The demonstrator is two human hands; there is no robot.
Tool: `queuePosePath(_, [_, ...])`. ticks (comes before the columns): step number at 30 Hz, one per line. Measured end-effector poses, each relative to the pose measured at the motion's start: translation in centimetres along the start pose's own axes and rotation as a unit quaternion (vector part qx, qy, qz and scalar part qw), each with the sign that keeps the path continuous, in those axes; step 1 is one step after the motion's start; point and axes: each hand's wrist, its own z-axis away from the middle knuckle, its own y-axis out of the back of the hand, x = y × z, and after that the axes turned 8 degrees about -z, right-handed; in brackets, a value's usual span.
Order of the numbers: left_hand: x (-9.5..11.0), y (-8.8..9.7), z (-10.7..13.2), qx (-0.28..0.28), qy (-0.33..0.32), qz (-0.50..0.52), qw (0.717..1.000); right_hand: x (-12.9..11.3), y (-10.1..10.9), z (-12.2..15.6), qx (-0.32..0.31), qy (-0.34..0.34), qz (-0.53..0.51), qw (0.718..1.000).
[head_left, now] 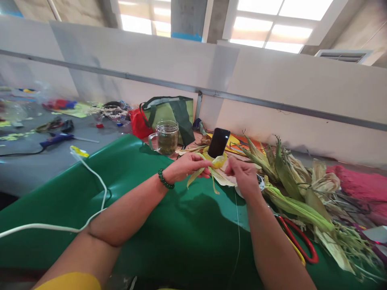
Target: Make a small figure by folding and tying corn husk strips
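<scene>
Left hand (190, 165) pinching husk strips (195, 177), right hand (244, 175) curled (just beside)

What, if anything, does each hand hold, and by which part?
The left hand pinches a yellow piece by its left end; whether the right hand holds anything cannot be told.

Husk piece (219, 162) shows bright yellow with pale yellow-green strips (195, 177). Husk pile (284, 165) ranges from green to straw. Mat (187, 241) is green. Bag (163, 110) combines light and dark green. Bracelet (163, 181) is dark green.
</scene>
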Motion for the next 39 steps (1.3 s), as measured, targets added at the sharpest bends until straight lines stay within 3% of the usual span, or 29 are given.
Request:
queuePosePath(2, [0.0, -0.1, 0.1, -0.002, -0.012, -0.005, 1.0, -0.3, -0.7, 0.4, -0.11, -0.007, 0.017, 0.994])
queuePosePath(4, [0.0, -0.1, 0.1, -0.004, -0.02, -0.014, 1.0, -0.5, -1.2, 0.6, -0.177, -0.01, 0.026, 0.984])
queuePosePath(11, [0.2, 0.7, 0.2, -0.04, 0.001, -0.114, 0.993, -0.7, -0.3, 0.5, -0.226, 0.047, 0.095, 0.968])
queuePosePath(15, [0.4, 1.3, 0.2, -0.047, -0.006, -0.105, 0.993, -0.7, 0.3, 0.5, -0.192, 0.053, 0.112, 0.973])
queuePosePath(19, [0.4, 1.3, 0.4, -0.062, -0.01, -0.061, 0.996, -1.0, 0.9, 0.5, -0.006, 0.042, 0.086, 0.995])
queuePosePath(21, [0.4, 0.9, 0.6, -0.076, -0.003, -0.07, 0.995, -1.1, 0.8, 0.5, 0.051, 0.057, 0.078, 0.994])
queuePosePath(23, [0.3, 0.5, 0.7, -0.077, -0.007, -0.109, 0.991, -1.0, 0.4, 0.5, 0.028, 0.073, 0.089, 0.993])
queuePosePath(25, [0.2, 0.0, 0.6, -0.073, -0.015, -0.163, 0.984, -0.7, -0.4, 0.7, -0.048, 0.066, 0.102, 0.992])
queuePosePath(27, [-0.1, -0.3, 0.5, -0.073, -0.02, -0.202, 0.977, -0.3, -1.2, 0.8, -0.118, 0.034, 0.091, 0.988])
queuePosePath(29, [-0.5, -0.6, 0.3, -0.079, -0.017, -0.216, 0.973, 0.1, -1.9, 0.9, -0.151, -0.002, 0.058, 0.987])
queuePosePath(34, [-1.6, -1.2, 0.1, -0.094, -0.018, -0.225, 0.97, 0.2, -2.2, 0.9, -0.133, -0.053, -0.018, 0.99])
queuePosePath(39, [-2.8, -1.6, 0.0, -0.09, -0.005, -0.235, 0.968, -0.3, -2.6, 1.3, -0.118, 0.001, -0.002, 0.993])
